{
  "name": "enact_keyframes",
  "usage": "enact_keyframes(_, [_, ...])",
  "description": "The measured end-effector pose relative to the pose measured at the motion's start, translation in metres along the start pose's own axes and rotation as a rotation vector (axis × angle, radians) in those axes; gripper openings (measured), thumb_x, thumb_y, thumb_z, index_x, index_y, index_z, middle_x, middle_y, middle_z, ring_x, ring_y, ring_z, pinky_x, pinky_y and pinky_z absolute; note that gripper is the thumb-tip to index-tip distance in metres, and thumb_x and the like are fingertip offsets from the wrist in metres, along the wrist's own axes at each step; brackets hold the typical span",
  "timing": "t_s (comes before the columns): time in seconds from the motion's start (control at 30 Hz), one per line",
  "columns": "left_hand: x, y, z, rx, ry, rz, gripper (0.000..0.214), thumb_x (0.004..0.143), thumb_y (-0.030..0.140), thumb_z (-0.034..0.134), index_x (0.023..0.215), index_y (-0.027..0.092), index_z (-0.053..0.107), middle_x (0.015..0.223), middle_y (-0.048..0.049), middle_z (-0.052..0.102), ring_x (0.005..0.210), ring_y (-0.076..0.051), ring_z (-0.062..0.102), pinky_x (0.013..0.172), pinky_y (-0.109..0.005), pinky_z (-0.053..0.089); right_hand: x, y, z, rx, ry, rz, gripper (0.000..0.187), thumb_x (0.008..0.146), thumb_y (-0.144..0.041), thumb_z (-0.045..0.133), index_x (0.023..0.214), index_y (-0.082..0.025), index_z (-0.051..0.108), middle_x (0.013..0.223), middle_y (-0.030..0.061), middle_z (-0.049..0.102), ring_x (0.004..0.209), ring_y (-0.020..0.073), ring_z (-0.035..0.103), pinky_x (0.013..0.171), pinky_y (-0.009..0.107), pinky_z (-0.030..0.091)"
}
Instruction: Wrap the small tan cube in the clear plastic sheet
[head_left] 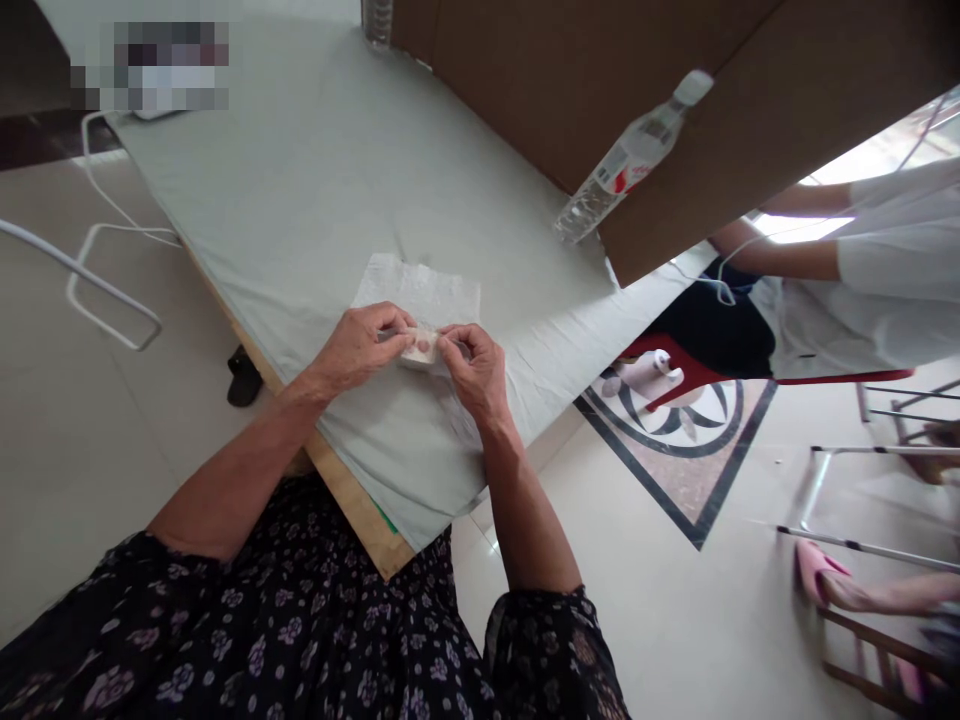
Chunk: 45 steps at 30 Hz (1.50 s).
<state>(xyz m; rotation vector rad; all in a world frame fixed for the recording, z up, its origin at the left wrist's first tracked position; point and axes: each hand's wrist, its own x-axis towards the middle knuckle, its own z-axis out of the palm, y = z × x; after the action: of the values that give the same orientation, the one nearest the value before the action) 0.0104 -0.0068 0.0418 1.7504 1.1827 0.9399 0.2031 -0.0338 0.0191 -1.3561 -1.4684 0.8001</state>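
A small, whitish, block-like piece with reddish-brown spots [421, 347] is between my hands, just above the table; I cannot make out its kind. My left hand [364, 345] pinches its left end, thumb and forefinger pressed together. At the right end, my right hand [476, 368] grips it the same way. Behind them a creased, thin white sheet [420, 285] lies flat on the cloth. More translucent, wrinkled material [456, 408] shows below, partly hidden by my right hand and wrist.
A pale green cloth covers the table [300, 190], whose corner points towards me. A clear plastic bottle [630, 165] stands by a large brown cardboard panel [517, 90]. To the right sits a person in a white sleeve [900, 250]. White cables [94, 235] hang at left.
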Motion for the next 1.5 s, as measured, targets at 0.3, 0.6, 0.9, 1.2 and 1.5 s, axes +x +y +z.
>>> enact_keyframes(0.3, [0.005, -0.004, -0.004, 0.023, -0.051, -0.091, 0.019, 0.074, 0.035, 0.068, 0.077, 0.017, 0.070, 0.079, -0.0019, 0.071, 0.074, -0.015, 0.060, 0.067, -0.027, 0.044, -0.003, 0.008, -0.010, -0.175, 0.065, -0.049, 0.018, 0.092, -0.041, 0.060, 0.088, -0.023, 0.064, 0.092, 0.0043, 0.076, 0.088, 0.0202, 0.069, 0.084, 0.036, 0.052])
enact_keyframes(0.6, [0.015, 0.005, -0.010, 0.132, -0.166, -0.083, 0.020, 0.076, 0.037, 0.064, 0.073, 0.018, 0.065, 0.071, 0.0002, 0.063, 0.070, -0.015, 0.054, 0.064, -0.027, 0.041, -0.029, -0.031, -0.001, -0.793, -0.148, -0.546, 0.019, 0.106, -0.024, 0.051, 0.107, -0.024, 0.070, 0.117, 0.0078, 0.077, 0.110, 0.0241, 0.065, 0.098, 0.041, 0.041])
enact_keyframes(0.9, [-0.005, -0.003, -0.037, 0.368, -0.012, -0.189, 0.032, 0.080, 0.027, 0.059, 0.109, 0.018, 0.071, 0.080, -0.0010, 0.067, 0.073, -0.018, 0.058, 0.071, -0.030, 0.047, -0.024, -0.024, 0.009, -0.965, -0.225, -0.509, 0.025, 0.107, -0.030, 0.054, 0.129, -0.025, 0.065, 0.120, 0.0077, 0.072, 0.109, 0.0250, 0.058, 0.093, 0.040, 0.037])
enact_keyframes(1.2, [-0.015, -0.004, -0.034, 0.604, 0.095, -0.366, 0.047, 0.087, 0.036, 0.064, 0.130, 0.019, 0.064, 0.105, -0.0095, 0.075, 0.098, -0.027, 0.069, 0.094, -0.039, 0.053, -0.013, -0.023, 0.014, -1.108, -0.266, -0.555, 0.024, 0.108, -0.034, 0.053, 0.127, -0.029, 0.065, 0.116, 0.0073, 0.067, 0.103, 0.0246, 0.050, 0.088, 0.041, 0.032])
enact_keyframes(1.5, [-0.016, -0.023, -0.040, 0.470, 0.135, -0.365, 0.059, 0.075, 0.054, 0.074, 0.120, 0.016, 0.067, 0.076, -0.0035, 0.068, 0.079, -0.025, 0.067, 0.075, -0.032, 0.051, -0.007, -0.025, 0.012, -1.074, -0.278, -0.585, 0.020, 0.107, -0.035, 0.054, 0.119, -0.028, 0.068, 0.115, 0.0079, 0.069, 0.102, 0.0254, 0.052, 0.090, 0.042, 0.034])
